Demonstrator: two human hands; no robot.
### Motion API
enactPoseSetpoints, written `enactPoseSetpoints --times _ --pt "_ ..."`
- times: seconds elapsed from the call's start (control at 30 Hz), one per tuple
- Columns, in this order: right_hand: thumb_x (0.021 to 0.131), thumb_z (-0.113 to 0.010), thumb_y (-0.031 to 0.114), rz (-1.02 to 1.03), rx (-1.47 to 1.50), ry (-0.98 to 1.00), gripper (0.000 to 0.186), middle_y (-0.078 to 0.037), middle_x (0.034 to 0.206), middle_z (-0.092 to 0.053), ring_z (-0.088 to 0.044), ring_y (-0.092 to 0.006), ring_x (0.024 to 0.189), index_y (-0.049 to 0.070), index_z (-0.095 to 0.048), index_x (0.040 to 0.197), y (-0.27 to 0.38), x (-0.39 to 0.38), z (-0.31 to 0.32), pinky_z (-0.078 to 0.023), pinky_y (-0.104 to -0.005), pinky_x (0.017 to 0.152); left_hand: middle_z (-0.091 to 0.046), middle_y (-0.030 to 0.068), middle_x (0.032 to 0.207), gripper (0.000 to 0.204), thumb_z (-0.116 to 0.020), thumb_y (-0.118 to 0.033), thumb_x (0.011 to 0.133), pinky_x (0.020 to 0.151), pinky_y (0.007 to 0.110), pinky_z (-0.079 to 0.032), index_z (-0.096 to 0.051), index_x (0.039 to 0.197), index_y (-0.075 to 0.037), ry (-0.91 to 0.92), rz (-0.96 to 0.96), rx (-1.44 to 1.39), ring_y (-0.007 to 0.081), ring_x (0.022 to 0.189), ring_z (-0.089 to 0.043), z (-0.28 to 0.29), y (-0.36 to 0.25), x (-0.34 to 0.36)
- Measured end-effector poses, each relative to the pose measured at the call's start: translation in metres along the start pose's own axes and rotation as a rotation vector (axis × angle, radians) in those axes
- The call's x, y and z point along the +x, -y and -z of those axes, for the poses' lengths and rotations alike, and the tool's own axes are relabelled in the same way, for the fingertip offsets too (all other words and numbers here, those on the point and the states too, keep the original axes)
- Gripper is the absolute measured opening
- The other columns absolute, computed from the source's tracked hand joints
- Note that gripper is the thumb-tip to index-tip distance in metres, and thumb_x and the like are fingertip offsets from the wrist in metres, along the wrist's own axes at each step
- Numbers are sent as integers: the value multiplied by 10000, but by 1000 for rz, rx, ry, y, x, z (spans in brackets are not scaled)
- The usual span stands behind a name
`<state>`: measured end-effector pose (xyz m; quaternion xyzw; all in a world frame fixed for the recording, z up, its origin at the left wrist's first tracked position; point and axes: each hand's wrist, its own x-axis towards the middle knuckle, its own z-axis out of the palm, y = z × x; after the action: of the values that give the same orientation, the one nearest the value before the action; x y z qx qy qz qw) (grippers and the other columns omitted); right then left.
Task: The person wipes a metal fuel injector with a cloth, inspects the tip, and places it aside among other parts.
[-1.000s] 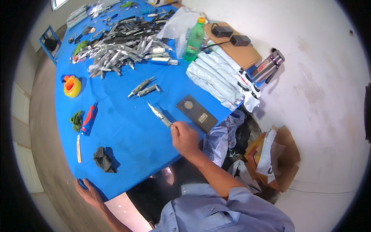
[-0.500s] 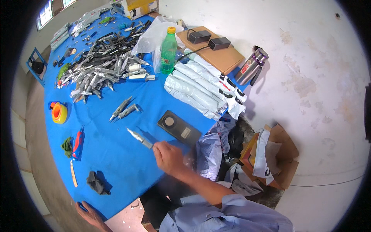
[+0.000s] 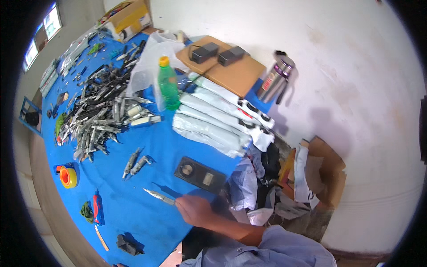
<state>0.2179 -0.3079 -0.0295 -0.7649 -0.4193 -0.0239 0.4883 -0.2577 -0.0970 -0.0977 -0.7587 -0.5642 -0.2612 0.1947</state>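
Observation:
My right hand (image 3: 195,210) is closed around the rear end of a silver pen-shaped tool (image 3: 159,196), its pointed tip facing left above the blue cloth. Just beyond it lies a flat dark box with a round disc (image 3: 199,174). Two similar silver pen-shaped tools (image 3: 131,163) rest side by side on the cloth, farther left. Of my left hand (image 3: 118,265), only a sliver of fingertips shows at the bottom edge, by the near edge of the table. How its fingers are held is hidden.
A large heap of silver and black pen-shaped tools (image 3: 95,113) spreads over the far left. Behind are a green bottle (image 3: 168,89), white plastic packets (image 3: 209,118) and a steel flask (image 3: 276,80). Near left lie orange tape (image 3: 68,177), a red-blue screwdriver-like tool (image 3: 98,208) and a dark cloth (image 3: 128,244).
The view has shifted, so the table sits lower in the picture. My right hand keeps hold of the pen-shaped tool. My left hand has almost dropped out of view.

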Motion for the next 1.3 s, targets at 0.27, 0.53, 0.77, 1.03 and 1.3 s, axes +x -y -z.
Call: enactPoseSetpoints --times 0.27,0.53,0.77,1.03,1.3 --pt "1022 -613 140 38 94 -82 148 -154 809 -565 -592 -398 675 48 -512 965 -11 -1 -18 -455 -525 593 -707 218 1139 382 -743 -310 1008 904 477 -580 -704 1223 4 9 -26 -223 374 1016 -695 -47 47 -5" --pt "1019 -594 163 12 90 -124 122 -154 846 -622 -649 -409 734 60 -539 981 -15 -3 -23 -489 -540 613 -698 232 1258 401 -681 -298 1050 969 466 -566 -682 1310 7 79 206 -596 373 1134 -684 -49 79 39" --pt "990 -597 134 4 153 -148 117 -185 850 -641 -666 -429 696 26 -552 983 -8 -4 -28 -500 -579 607 -689 183 1309 407 -547 -292 1122 1011 434 -547 -653 1367 14 -23 -367 -129 332 1202 -663 -14 4 79" --pt "912 -638 108 -60 88 -135 119 -168 888 -657 -689 -420 742 50 -569 989 -21 -2 -32 -518 -561 615 -566 275 1448 438 -583 -283 1088 1135 541 -418 -585 1377 46 488 -673 -607 448 1343 -535 65 -276 21" --pt "921 -646 65 -58 237 -139 123 -186 845 -562 -617 -431 731 27 -535 958 -19 0 -46 -474 -604 671 -692 230 1273 415 -675 -366 1025 1021 566 -509 -688 1182 17 200 -1033 -606 434 1170 -652 88 -321 8"
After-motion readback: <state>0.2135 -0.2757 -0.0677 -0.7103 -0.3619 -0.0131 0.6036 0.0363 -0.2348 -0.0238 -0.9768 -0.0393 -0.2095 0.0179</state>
